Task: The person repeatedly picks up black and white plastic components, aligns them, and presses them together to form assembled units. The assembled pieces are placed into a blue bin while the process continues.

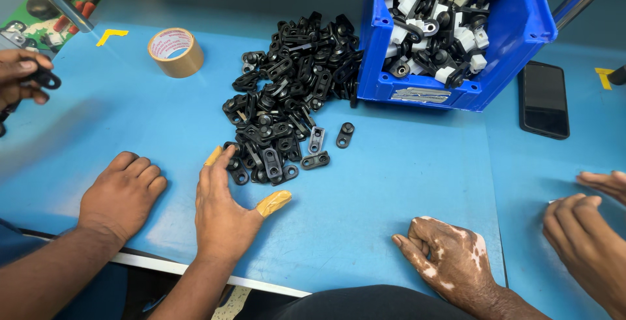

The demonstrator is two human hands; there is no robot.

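Here, left hand [225, 209] lies flat, touching black brackets [287, 98]; right hand [447, 255] rests curled, empty

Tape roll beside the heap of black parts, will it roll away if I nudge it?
Probably not: the tape roll lies flat on the blue table, so it should slide rather than roll. Its open, hollow core suggests it is fairly light. Stood on edge, it likely would roll.
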